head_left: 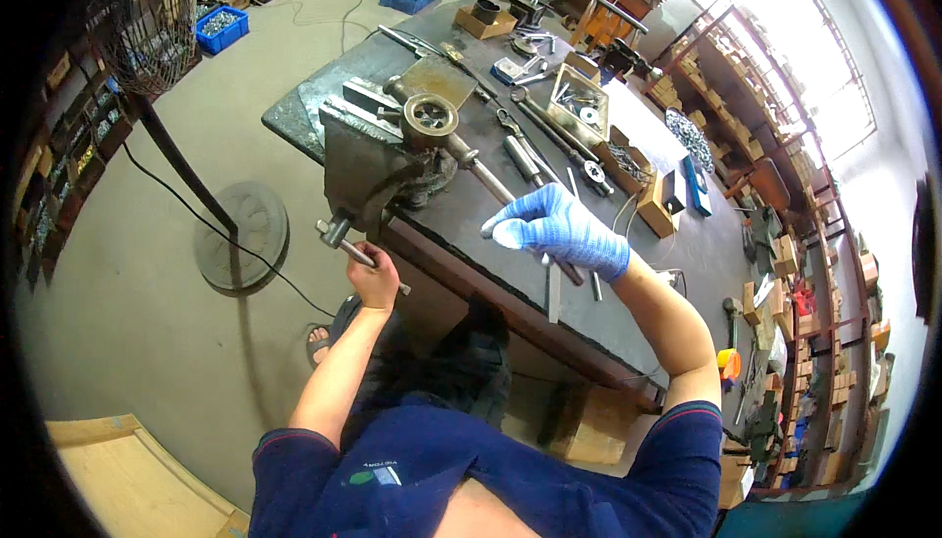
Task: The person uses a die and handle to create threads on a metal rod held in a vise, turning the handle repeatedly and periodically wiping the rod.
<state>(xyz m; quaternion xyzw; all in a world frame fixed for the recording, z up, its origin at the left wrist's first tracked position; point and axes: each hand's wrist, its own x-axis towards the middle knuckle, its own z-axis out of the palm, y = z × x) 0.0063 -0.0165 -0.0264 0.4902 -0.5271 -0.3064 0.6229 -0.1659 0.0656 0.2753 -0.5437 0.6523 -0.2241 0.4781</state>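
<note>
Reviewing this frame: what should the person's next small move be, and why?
Probably a slight turn of the slim steel bar handle on the dark metal bench vise, since the bare left hand is already closed around it. The blue-gloved right hand is by the round-headed metal tool's long shaft; its grip is unclear. Turning direction can't be told.

The knitted fabric glove (pixel 574 229) is mottled light blue and white. The bulky metal vise (pixel 358 167) is dark brownish grey, the flat-topped bench (pixel 610 320) dark grey, the short-sleeved cloth shirt (pixel 412 484) navy with red sleeve stripes, the rectangular plastic bin (pixel 227 41) bright blue.
</note>
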